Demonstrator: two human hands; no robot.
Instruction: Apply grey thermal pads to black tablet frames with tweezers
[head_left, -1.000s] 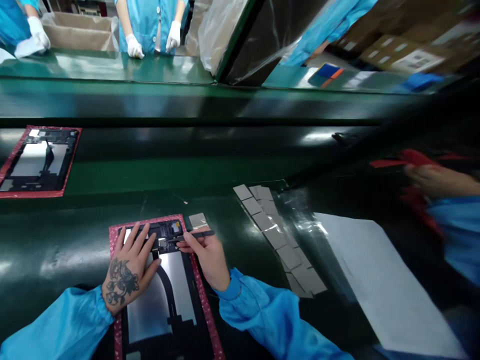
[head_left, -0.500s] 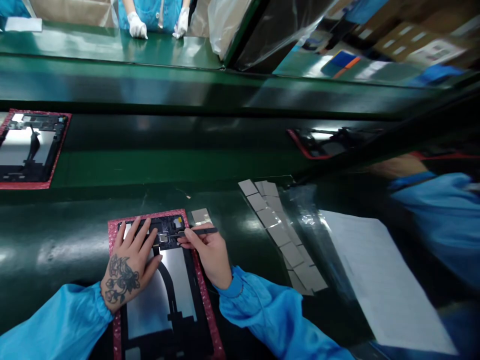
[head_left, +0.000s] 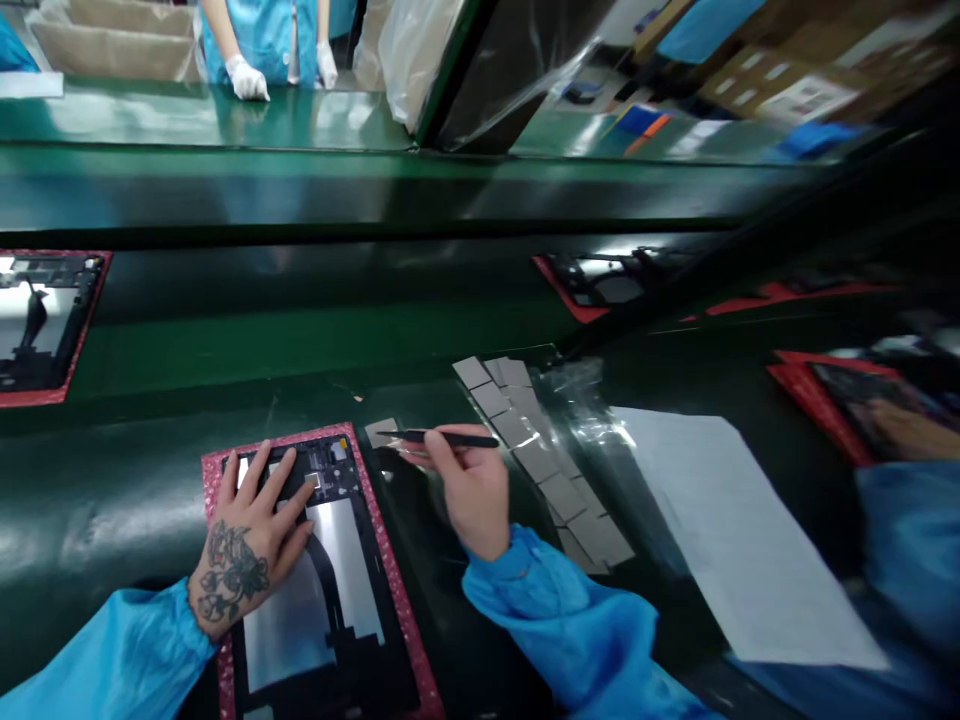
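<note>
My left hand (head_left: pixel 244 560) lies with fingers spread on the upper left of an opened tablet (head_left: pixel 352 560), whose circuit board, silver plates and dark flex cable show. Under the tablet is a pink-red padded sheet (head_left: pixel 394 570). To the right of it, my right hand (head_left: pixel 474 480) grips black tweezers (head_left: pixel 457 438), held level with the tips pointing left. Those tips are over or beside a small grey sticker piece (head_left: pixel 384 430) near the tablet's top right corner; whether they touch it I cannot tell.
Strips of grey rectangular pieces (head_left: pixel 536 450) lie right of my right hand, beside clear plastic and a white sheet (head_left: pixel 735 530). More opened tablets rest on red sheets, one at left (head_left: pixel 37 320). A co-worker's gloved hand (head_left: pixel 247 80) is across the line; another person's blue sleeve (head_left: pixel 911 530) is at right.
My right hand has moved right with the tweezers, off the tablet's board to the small grey piece. My left hand stays on the tablet. At right, another tablet on red has come into view.
</note>
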